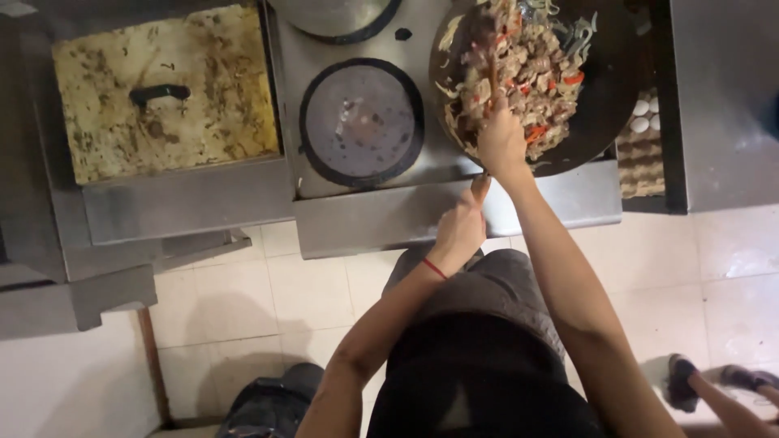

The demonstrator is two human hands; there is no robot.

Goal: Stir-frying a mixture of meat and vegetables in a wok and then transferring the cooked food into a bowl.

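Steel cooker carries dark wok of stir-fry at right, flat round burner plate at centre, pot behind. Stained lidded box beside, left. Egg tray beside, right.

A big dark wok full of meat and vegetables is seen on the stove. A wooden stirring tool is held in the right hand. The wok's handle is gripped by the left hand. Eggs are seen beside the wok.
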